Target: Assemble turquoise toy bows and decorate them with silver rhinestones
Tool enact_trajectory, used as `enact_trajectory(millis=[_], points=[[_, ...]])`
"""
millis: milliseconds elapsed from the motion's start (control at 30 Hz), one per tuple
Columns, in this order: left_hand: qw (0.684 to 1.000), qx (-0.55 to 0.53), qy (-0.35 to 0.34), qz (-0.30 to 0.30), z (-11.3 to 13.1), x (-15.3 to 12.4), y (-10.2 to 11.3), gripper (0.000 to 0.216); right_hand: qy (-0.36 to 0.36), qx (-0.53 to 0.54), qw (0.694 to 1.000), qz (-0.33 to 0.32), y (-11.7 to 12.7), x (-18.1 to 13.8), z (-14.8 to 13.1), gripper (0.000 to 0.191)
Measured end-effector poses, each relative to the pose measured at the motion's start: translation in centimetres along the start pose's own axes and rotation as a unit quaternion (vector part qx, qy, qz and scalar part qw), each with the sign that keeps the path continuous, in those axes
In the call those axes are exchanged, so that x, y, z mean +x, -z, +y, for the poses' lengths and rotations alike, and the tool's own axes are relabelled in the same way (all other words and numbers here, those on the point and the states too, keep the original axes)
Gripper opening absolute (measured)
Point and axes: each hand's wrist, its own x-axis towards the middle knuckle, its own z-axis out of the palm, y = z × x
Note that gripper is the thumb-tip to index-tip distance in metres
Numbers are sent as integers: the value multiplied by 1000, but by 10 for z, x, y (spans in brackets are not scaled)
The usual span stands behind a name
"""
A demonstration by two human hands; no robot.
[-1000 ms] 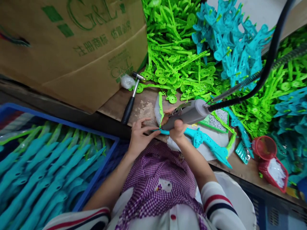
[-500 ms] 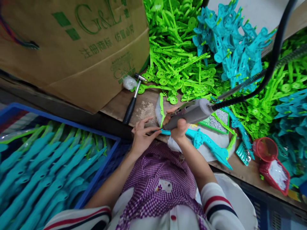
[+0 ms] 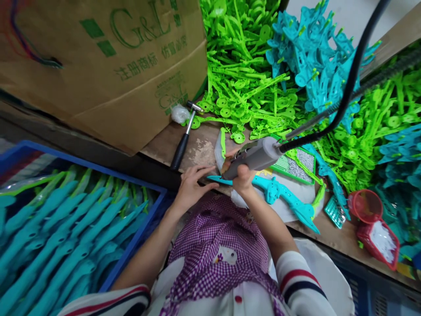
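Note:
My right hand (image 3: pixel 244 179) is wrapped around a grey electric screwdriver (image 3: pixel 255 157), with a black cable running from its rear. The screwdriver's tip points down at the narrow left end of a long turquoise plastic part (image 3: pixel 291 202) lying along the table edge. Just beyond that end is my left hand (image 3: pixel 191 184), thumb and fingers apart with nothing visible between them. A green tray of small metal screws (image 3: pixel 305 161) sits behind the turquoise part. Close by stands an upright lime-green strip (image 3: pixel 223 142).
A hammer (image 3: pixel 181 147) lies left of my hands, beside a big cardboard box (image 3: pixel 131 101). Lime-green parts (image 3: pixel 243 87) and turquoise parts (image 3: pixel 315 57) are heaped behind. A blue crate (image 3: pixel 158 193) holds turquoise pieces at left. Red containers (image 3: pixel 365 205) stand at right.
My left thumb and fingers have parted and drawn back left from the turquoise part's end, which now shows. The screwdriver's rear end and cable have shifted slightly left.

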Motion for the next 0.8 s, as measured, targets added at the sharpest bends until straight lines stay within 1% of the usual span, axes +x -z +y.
enact_trajectory(millis=[67, 133, 233, 333, 400, 567, 700, 800], points=[[999, -23, 1, -34, -7, 0, 2, 42, -5, -15, 1000, -1, -1, 0, 0, 66], [998, -34, 8, -48, -10, 1, 2, 33, -12, -38, 999, -1, -1, 0, 1, 59], [998, -37, 19, -50, -12, 2, 2, 31, -9, -51, 999, -11, 0, 0, 5, 49], [997, -41, 24, -57, -13, 2, 2, 31, 15, -43, 999, -23, 0, 0, 10, 45], [997, -46, 30, -50, -13, 2, 1, 28, 22, -50, 998, -29, -1, 1, 11, 45], [996, -69, 53, 1, -12, 0, -6, 25, 33, -100, 993, -50, 2, 2, 18, 43], [996, -62, 58, 9, -11, 0, -8, 25, 45, -119, 990, -55, 5, 1, 31, 42], [997, -51, 55, 8, -10, 0, -7, 26, 33, -132, 988, -67, 1, -1, 35, 44]])
